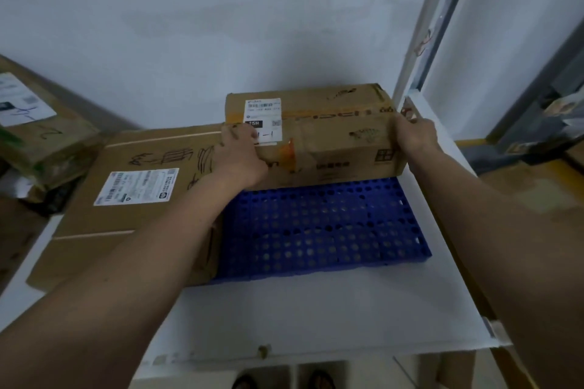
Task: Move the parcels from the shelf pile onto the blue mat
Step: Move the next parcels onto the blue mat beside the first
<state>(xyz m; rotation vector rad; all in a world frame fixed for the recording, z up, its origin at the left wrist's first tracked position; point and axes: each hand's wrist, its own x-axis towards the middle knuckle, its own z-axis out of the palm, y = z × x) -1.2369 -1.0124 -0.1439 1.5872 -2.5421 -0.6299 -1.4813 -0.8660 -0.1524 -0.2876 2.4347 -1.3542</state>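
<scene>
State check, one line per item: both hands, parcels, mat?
Left hand: grips held parcel's left end.
Right hand: grips its right end.
Held parcel: over blue mat's far edge.
Blue mat: mostly bare.
Flat parcel: lying left of mat.

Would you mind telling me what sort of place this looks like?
Probably a parcel sorting or storage room: cardboard parcels with printed shipping labels and handwritten marks, a blue perforated mat on a white shelf, and more labelled boxes stacked at left.
</scene>
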